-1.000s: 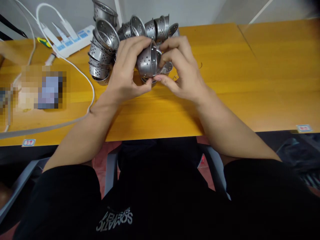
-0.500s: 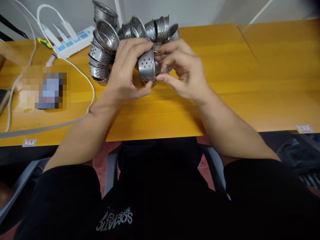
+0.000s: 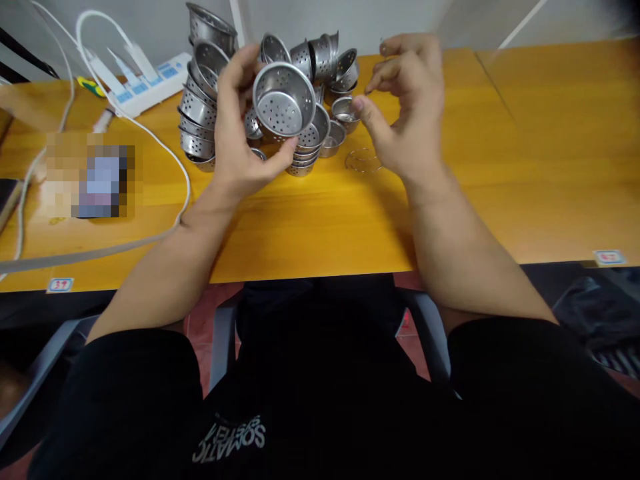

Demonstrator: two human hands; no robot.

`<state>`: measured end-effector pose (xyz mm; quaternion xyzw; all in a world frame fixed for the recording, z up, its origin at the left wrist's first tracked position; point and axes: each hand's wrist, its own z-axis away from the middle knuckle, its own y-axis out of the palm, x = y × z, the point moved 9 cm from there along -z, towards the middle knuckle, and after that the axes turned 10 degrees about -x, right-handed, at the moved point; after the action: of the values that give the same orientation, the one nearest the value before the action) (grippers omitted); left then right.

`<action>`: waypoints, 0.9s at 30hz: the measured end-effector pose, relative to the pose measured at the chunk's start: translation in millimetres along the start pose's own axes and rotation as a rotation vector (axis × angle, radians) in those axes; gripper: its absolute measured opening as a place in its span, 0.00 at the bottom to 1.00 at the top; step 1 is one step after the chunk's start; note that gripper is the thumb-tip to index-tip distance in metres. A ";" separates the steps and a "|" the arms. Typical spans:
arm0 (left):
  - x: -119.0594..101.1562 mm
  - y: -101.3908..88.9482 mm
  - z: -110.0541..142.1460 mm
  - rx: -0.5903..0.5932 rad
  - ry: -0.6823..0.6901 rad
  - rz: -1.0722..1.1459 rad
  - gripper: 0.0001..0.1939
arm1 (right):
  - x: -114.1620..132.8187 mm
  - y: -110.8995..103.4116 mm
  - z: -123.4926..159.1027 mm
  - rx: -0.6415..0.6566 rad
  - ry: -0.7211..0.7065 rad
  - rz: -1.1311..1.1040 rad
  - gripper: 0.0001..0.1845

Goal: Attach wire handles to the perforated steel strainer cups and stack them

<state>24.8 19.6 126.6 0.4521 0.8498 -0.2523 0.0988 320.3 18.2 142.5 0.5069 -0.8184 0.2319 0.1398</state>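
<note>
A perforated stainless-steel strainer basket (image 3: 285, 113) is held up in my left hand (image 3: 237, 137), its open mouth facing me. My fingers wrap its left side and the thumb presses below its rim. Apart from it on the right is my right hand (image 3: 410, 110), raised above the table with thumb and fingers spread; nothing shows between them. Thin wire rings (image 3: 363, 160) lie on the table below that hand. Just behind and below the held basket stands a stack of nested strainer baskets (image 3: 304, 157), and smaller metal cups (image 3: 334, 140) sit beside it.
Tall stacks of strainer baskets (image 3: 197, 120) stand at the back left, with more baskets (image 3: 323, 57) along the wall. A white power strip (image 3: 150, 87) with plugs and a white cable (image 3: 186, 180) lie left. A pixelated patch (image 3: 100, 180) covers something on the wooden table (image 3: 500, 187).
My right hand has come away from the strainer basket, moving right and up, and its fingers have opened. My left hand has turned the basket so its mouth faces me.
</note>
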 end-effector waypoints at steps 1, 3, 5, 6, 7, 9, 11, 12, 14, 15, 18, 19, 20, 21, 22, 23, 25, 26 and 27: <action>-0.6 2.0 2.6 0.027 -0.035 -0.018 0.53 | -18.2 -5.8 -0.5 0.035 0.006 0.061 0.28; -10.3 3.1 6.8 0.027 -0.003 0.029 0.49 | -63.6 -13.9 3.6 0.169 0.020 0.156 0.34; -18.3 5.6 10.5 0.010 0.053 0.088 0.41 | -112.3 -17.0 14.6 0.344 0.024 0.224 0.41; -18.7 8.9 12.2 0.011 0.065 0.095 0.39 | -132.5 -16.4 21.6 0.430 0.017 0.226 0.45; -17.5 12.0 13.5 0.003 0.073 0.099 0.37 | -148.5 -13.9 29.2 0.515 0.011 0.220 0.48; -12.8 18.9 15.4 -0.019 0.092 0.132 0.36 | -162.7 -8.3 39.1 0.603 -0.003 0.189 0.49; -7.2 24.6 16.6 -0.048 0.116 0.203 0.38 | -151.7 -6.8 35.7 0.522 -0.025 0.177 0.51; -3.0 29.0 17.1 -0.037 0.111 0.218 0.40 | -138.8 -7.3 30.9 0.448 -0.033 0.184 0.54; 8.9 42.6 18.3 0.051 0.043 0.167 0.46 | -104.7 -6.0 21.6 0.328 -0.020 0.199 0.55; 15.5 48.2 19.3 0.093 -0.003 0.121 0.49 | -83.2 -0.8 19.3 0.326 -0.029 0.176 0.50; 29.1 58.1 22.3 0.158 -0.092 0.058 0.54 | -18.4 13.0 14.7 0.302 -0.082 -0.006 0.39; 31.6 60.3 23.0 0.161 -0.102 0.077 0.55 | -5.2 20.2 15.9 0.324 -0.071 -0.034 0.38; 34.3 63.0 23.8 0.166 -0.111 0.104 0.55 | 6.1 25.4 17.0 0.316 -0.080 -0.054 0.37; 37.5 66.2 24.6 0.172 -0.123 0.133 0.57 | 12.5 32.3 19.3 0.326 -0.079 -0.056 0.37; 41.4 69.8 25.6 0.180 -0.139 0.159 0.60 | 14.3 38.6 21.7 0.327 -0.061 -0.051 0.36; 45.4 73.7 26.5 0.192 -0.154 0.179 0.64 | 14.3 44.4 24.0 0.325 -0.048 -0.052 0.35; 52.0 82.3 28.8 0.240 -0.165 0.191 0.70 | 10.7 54.3 27.5 0.321 -0.023 -0.062 0.32; 54.1 86.7 30.1 0.277 -0.153 0.182 0.72 | 9.4 58.1 28.3 0.319 -0.021 -0.068 0.31; 55.5 90.7 31.4 0.316 -0.132 0.169 0.72 | 8.5 61.1 28.4 0.318 -0.018 -0.067 0.30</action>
<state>65.4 85.2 47.1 0.5143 0.7503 -0.4024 0.1028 262.0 19.9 107.7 0.5518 -0.7551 0.3493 0.0579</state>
